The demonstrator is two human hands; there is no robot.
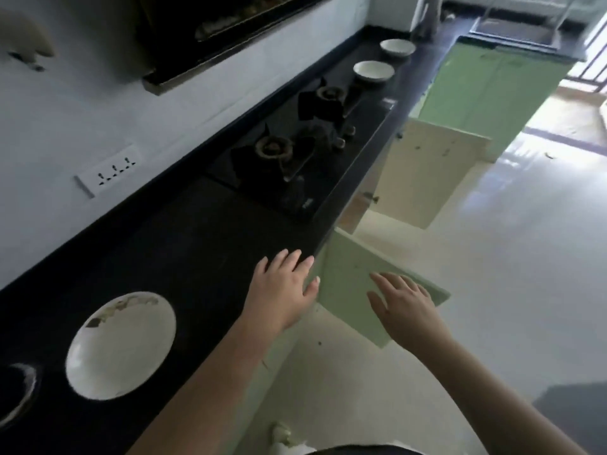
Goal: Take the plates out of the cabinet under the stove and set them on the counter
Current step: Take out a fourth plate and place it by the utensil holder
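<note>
The long black stone counter [184, 244] runs from lower left to upper right along the white wall, with the black two-burner gas stove [295, 159] set into it ahead of the person. Below the stove, two cabinet doors stand open into the pale tiled floor: a cream-faced door [423, 172] farther off and a pale green door [358, 284] nearer. The cabinet interior is hidden under the counter edge, so whether plates remain inside cannot be told. One large white round plate [121, 344] with dark markings along its upper rim lies flat on the counter at lower left, well apart from both hands; two smaller white bowls [373, 71] sit on the counter beyond the stove. The left hand [282, 287] hovers at the counter edge, fingers spread, holding nothing. The right hand [405, 305], likewise spread and empty, lies over the green door, and contact cannot be confirmed. Judgement: the cabinet opening lies ahead, below and to the right of both hands, the right hand being nearer; the green door stands between that hand and the opening.
</note>
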